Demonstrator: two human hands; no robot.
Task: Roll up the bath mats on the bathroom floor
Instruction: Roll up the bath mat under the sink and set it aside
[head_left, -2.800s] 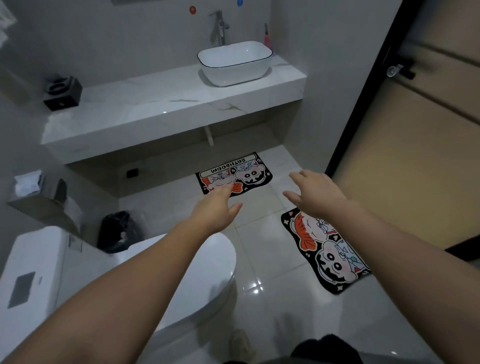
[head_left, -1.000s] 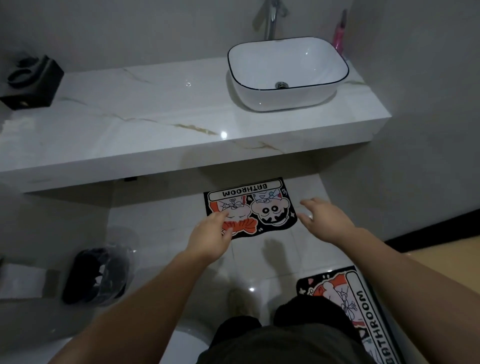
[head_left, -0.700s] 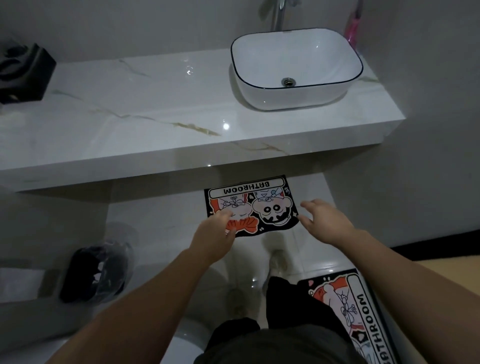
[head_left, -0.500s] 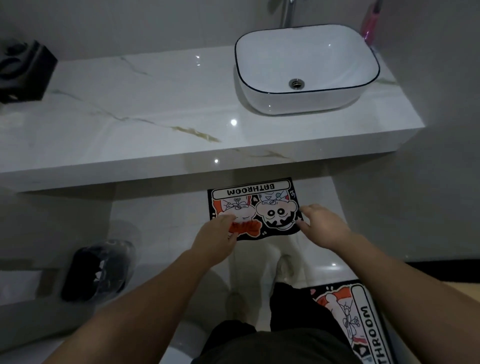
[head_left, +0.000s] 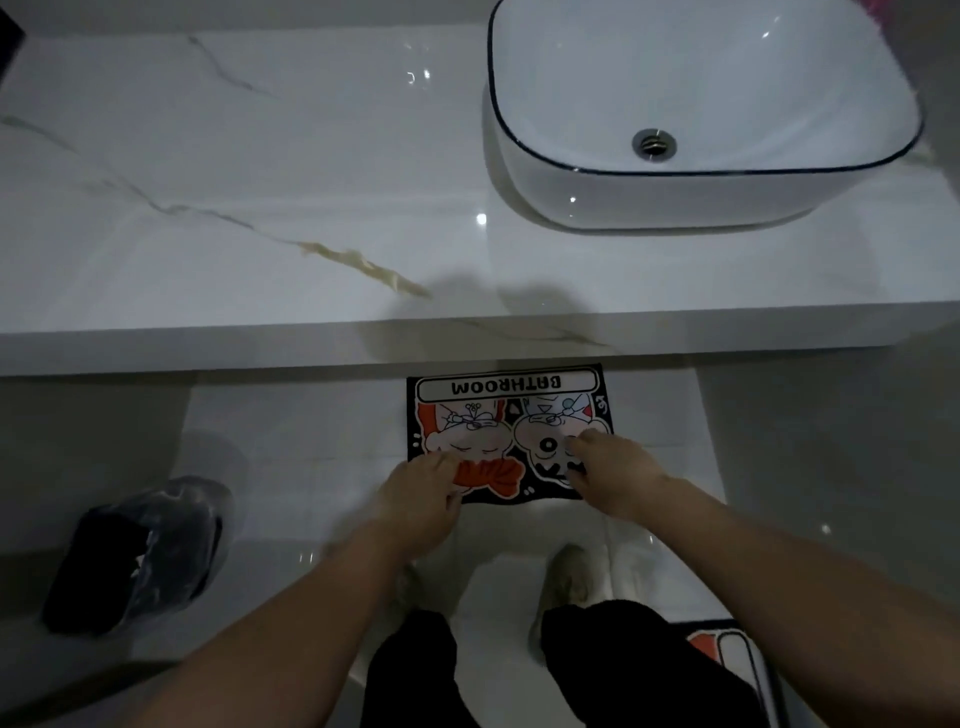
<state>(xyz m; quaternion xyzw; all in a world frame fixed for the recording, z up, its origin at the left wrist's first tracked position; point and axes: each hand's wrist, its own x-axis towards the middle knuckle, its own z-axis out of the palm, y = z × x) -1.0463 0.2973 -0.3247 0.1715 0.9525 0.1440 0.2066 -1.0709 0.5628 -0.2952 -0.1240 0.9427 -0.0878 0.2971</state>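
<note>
A black bath mat (head_left: 506, 410) with cartoon figures and the word BATHROOM lies flat on the white floor, its far edge under the counter. My left hand (head_left: 421, 493) covers its near left corner, fingers curled over the edge. My right hand (head_left: 618, 478) sits on the near right corner, fingers pressed on top. Both hands hide the corners beneath them. A corner of a second bath mat (head_left: 727, 649) shows at the bottom right, partly behind my leg.
A marble counter (head_left: 260, 208) with a white basin (head_left: 701, 114) overhangs the mat's far edge. A black bin with a plastic liner (head_left: 140, 551) stands on the floor at the left. My shoes (head_left: 566, 577) stand just behind the mat.
I have bent lower and closer to the mat under the counter. Both hands have come down from above the mat onto its near corners.
</note>
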